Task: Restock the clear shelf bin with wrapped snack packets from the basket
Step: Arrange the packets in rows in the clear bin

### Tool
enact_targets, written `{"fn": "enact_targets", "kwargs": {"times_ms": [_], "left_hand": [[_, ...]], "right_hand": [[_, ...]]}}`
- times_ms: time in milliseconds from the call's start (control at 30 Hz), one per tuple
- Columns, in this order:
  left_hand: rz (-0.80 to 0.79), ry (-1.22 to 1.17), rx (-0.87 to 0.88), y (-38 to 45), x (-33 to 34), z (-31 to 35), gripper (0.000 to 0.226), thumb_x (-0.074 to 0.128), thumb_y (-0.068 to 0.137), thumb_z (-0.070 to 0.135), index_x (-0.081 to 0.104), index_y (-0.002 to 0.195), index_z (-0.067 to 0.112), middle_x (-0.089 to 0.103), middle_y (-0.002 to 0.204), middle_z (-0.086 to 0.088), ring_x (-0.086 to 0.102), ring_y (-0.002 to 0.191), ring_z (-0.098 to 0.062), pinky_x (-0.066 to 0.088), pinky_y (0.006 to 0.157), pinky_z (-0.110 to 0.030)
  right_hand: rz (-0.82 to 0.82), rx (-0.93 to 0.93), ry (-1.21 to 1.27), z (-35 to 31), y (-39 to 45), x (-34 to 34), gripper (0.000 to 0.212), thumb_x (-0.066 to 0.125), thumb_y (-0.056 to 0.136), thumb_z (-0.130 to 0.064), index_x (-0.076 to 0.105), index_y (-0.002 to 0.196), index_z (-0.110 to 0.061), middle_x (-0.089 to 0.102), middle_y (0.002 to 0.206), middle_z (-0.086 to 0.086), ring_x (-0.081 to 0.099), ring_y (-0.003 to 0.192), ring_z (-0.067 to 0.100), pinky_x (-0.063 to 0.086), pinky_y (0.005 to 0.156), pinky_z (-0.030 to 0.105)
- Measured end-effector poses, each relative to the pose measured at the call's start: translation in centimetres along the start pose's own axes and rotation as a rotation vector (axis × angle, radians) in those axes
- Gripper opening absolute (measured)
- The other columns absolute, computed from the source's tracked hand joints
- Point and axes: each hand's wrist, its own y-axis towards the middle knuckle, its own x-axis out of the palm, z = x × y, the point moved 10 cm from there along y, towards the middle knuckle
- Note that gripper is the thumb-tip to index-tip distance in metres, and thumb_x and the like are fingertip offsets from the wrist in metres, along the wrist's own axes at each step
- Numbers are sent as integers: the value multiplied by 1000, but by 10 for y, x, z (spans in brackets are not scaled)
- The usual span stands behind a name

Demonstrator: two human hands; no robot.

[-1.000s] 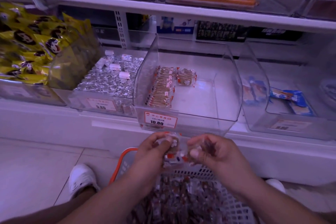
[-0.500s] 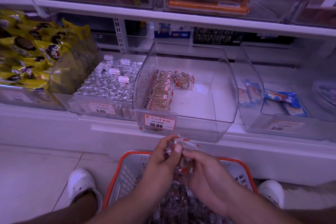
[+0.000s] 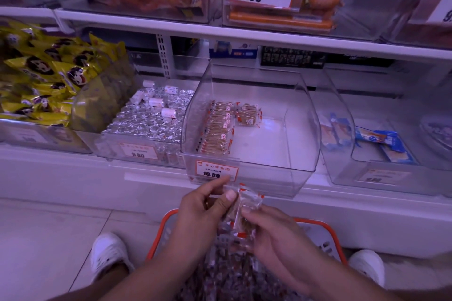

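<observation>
Both hands hold a small bunch of wrapped packets (image 3: 241, 205) above the basket (image 3: 320, 225) at six o'clock, the left hand (image 3: 203, 208) pinching its top with curled fingers and the right hand (image 3: 274, 234) gripping it from below. The clear bin (image 3: 303, 115) sits on the shelf at twelve o'clock, a row of packets (image 3: 216, 127) along its left wall.

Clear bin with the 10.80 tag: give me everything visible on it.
The clear shelf bin is see-through hard plastic by its look, with tall curved side walls and a low front lip. It sits upright on the lower shelf between a bin of foil-wrapped sweets and another clear bin. An orange-edged price tag reading 10.80 is on its front. Inside, a row of wrapped snack packets stands along the left wall, with one packet beside it at the back; the rest of the floor is bare. No hand touches it.
</observation>
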Motion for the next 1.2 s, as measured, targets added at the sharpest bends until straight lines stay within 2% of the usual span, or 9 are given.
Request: {"fn": "enact_targets", "kwargs": {"times_ms": [67, 200, 300, 400, 633, 867, 967, 1100, 1200], "left_hand": [[14, -25, 11, -6, 5, 3, 35, 61, 92, 20, 64, 127, 21, 76, 107, -1, 70, 99, -9, 54, 90, -26], [-36, 134, 177, -16, 13, 39, 42, 43, 97, 53, 47, 139, 50, 53, 123, 45, 46, 118, 25, 32, 90, 5], [-11, 272, 382, -4, -8, 82, 47, 35, 98, 60, 41, 144, 50, 63, 125, 31, 55, 120, 12, 43, 95, -9], [230, 450, 535, 19, -57, 109, 42, 39, 100, 47, 58, 134, 33, 65, 124, 21, 57, 117, 4, 47, 95, -27], [164, 721, 323, 64, -76, 84, 52, 37, 98, 41, 49, 142, 18, 53, 139, -4, 52, 126, -28, 41, 104, -48], [107, 773, 299, 68, -77, 73, 55, 32, 95, 49, 46, 143, 26, 54, 138, 3, 51, 125, -24, 39, 103, -42], [113, 793, 300, 69, -75, 71, 49, 33, 100, 46, 46, 143, 26, 53, 138, 4, 51, 125, -23, 38, 103, -41], [124, 823, 294, 67, -71, 67, 50, 33, 98, 47, 44, 142, 29, 55, 136, 5, 51, 124, -24, 36, 105, -40], [133, 816, 306, 67, -70, 67, 51, 34, 95, 45, 45, 142, 27, 57, 134, 3, 51, 122, -26, 34, 104, -39]], "right_hand": [[-1, -34, 5, -5, -3, 8, 36, 56, 86, -7, 67, 119, 2, 70, 114, 23, 70, 91, 31, 56, 64, 38], [9, -155, -154, -43, -7, 22, 35, 61, 83, -12, 68, 116, -2, 73, 109, 15, 70, 95, 24, 56, 73, 31], [-19, -276, -531, -100, -2, 39, 22, 71, 86, -23, 72, 106, -14, 70, 96, 15, 61, 83, 27, 50, 63, 33], [28, -334, -932, -156, 31, 42, 10, 67, 91, -18, 69, 101, -18, 70, 85, 6, 65, 75, 18, 54, 61, 27], [266, -180, -1937, -170, 181, -20, 25, 56, 93, -16, 55, 117, -13, 58, 104, 10, 53, 93, 23, 41, 79, 28], [447, -167, -2059, -161, 198, -50, 68, 68, 84, -32, 38, 143, -14, 42, 131, 22, 47, 118, 40, 42, 100, 35], [393, -21, -1975, -148, 201, -58, 88, 67, 89, -36, 13, 155, -10, 26, 149, 25, 35, 136, 40, 36, 108, 32], [302, 1, -1887, -129, 208, -47, 90, 49, 99, -39, -15, 155, -9, -22, 160, 21, 12, 150, 40, 26, 118, 35], [351, 11, -1820, -127, 214, -46, 91, 46, 100, -42, -17, 153, -5, -31, 158, 20, -10, 149, 44, 16, 122, 42]]}}
